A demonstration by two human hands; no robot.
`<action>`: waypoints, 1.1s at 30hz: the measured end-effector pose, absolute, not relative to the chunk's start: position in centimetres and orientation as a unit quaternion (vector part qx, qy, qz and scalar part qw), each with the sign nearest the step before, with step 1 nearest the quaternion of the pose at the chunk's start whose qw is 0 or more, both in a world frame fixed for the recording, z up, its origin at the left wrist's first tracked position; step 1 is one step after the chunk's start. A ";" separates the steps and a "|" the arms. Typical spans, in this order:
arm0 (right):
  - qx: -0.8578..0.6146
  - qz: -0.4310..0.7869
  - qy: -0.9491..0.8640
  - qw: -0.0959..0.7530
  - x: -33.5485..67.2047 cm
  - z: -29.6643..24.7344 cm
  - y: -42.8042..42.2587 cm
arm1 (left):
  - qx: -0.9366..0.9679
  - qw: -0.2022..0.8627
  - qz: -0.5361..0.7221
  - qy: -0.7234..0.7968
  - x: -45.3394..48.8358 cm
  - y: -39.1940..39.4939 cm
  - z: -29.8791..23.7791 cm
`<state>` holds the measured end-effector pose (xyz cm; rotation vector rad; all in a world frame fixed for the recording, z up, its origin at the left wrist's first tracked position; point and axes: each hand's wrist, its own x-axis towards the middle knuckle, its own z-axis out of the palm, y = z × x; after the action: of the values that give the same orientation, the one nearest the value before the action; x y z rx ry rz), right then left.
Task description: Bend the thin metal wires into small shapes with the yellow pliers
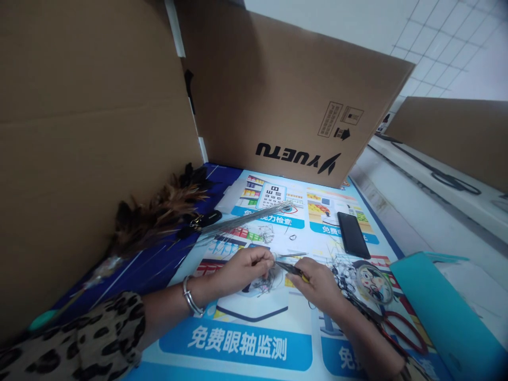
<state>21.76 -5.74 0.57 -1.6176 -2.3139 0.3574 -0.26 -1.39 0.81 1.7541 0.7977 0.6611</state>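
My left hand [246, 267] is pinched shut on a thin metal wire piece [293, 255] above the printed poster [254, 349]. My right hand [319, 286] is closed round small pliers [289, 268], whose tip meets the wire near my left fingers. A heap of small bent wire pieces [266, 283] lies just under both hands. A silver bangle [190, 299] sits on my left wrist.
A bundle of long straight wires [246, 219] lies beside a brown feather duster [159, 214]. A black phone [353, 234] rests to the right. Red-handled scissors [400, 325], a tape roll [373, 280] and a teal box [444, 307] sit at right. Cardboard walls [293, 95] enclose the back and left.
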 end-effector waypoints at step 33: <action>-0.551 0.084 -0.821 0.126 21.8 0.5 -5.9 | 0.777 0.460 0.273 0.332 -0.4 -1.6 1.2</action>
<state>21.76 -5.89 0.54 -1.6035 -2.3902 0.2442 -0.36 -1.64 1.24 1.9133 0.8165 0.6732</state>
